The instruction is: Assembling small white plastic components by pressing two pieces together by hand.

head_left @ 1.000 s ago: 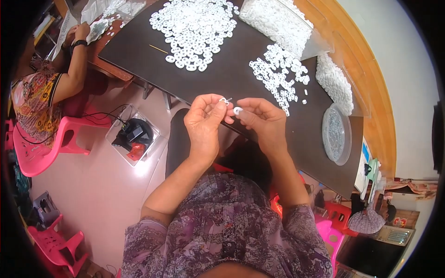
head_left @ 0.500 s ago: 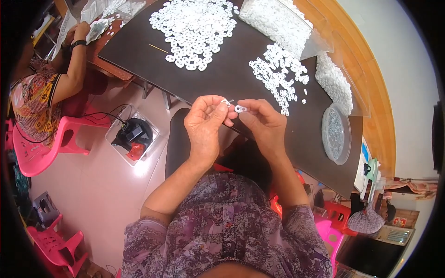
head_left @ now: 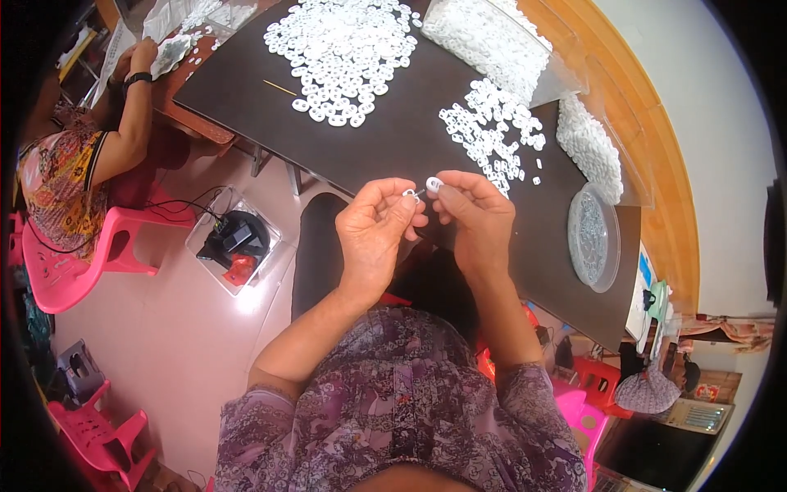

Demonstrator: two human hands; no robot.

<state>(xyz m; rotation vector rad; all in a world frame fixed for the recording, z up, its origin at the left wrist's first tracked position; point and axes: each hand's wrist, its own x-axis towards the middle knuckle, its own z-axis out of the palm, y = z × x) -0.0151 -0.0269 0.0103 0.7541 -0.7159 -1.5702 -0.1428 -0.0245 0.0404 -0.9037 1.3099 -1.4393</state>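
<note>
Above the table's near edge, my left hand [head_left: 366, 239] pinches a small white plastic clip [head_left: 411, 195] between thumb and fingers. A thin dark pin or screw seems to stick out of the clip toward the right. My right hand [head_left: 482, 228] is closed on a white oval plastic piece [head_left: 434, 184] with holes in it, held up by thumb and forefinger. The two parts are close together at the pin's tip; whether they touch I cannot tell. Beyond my hands lie a large heap of white oval pieces [head_left: 344, 53] and a smaller scatter of white rectangular clips [head_left: 490, 131].
On the dark table [head_left: 246, 107] lies a thin yellow stick [head_left: 279, 86]. Clear containers of white parts [head_left: 488, 45] stand at the back right, near a round tray of small metal pieces [head_left: 592, 238]. A co-worker [head_left: 115, 139] sits at the left by a pink chair [head_left: 106, 250].
Both hands have shifted slightly right. The oval piece in my right hand has risen and turned, showing its broad face, and now sits just up and right of the clip.
</note>
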